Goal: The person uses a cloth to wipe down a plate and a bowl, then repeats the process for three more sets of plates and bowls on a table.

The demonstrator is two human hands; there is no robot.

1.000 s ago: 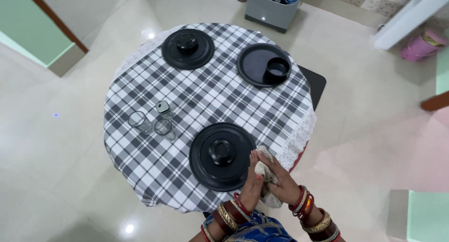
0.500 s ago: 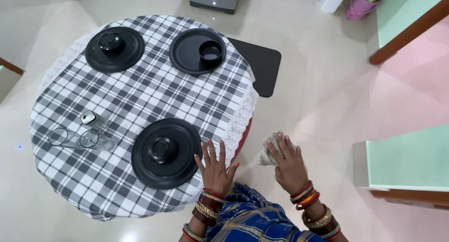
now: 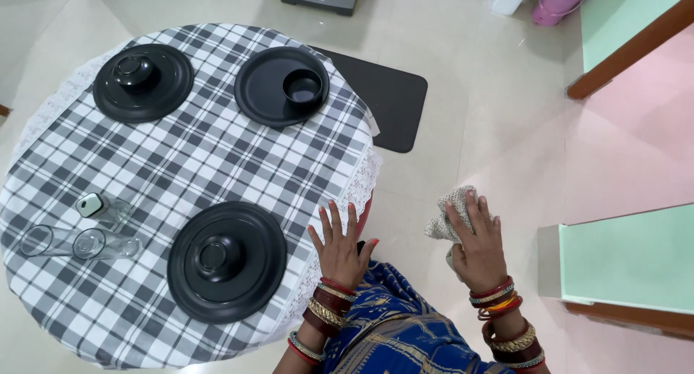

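Gripping cloth [image 3: 450, 216] (crumpled), right hand [image 3: 478, 249]

No packages, labels, signs or screens show in this view; nothing on the round checked table or on the floor around it bears a printed wrapper, a tag or a display.
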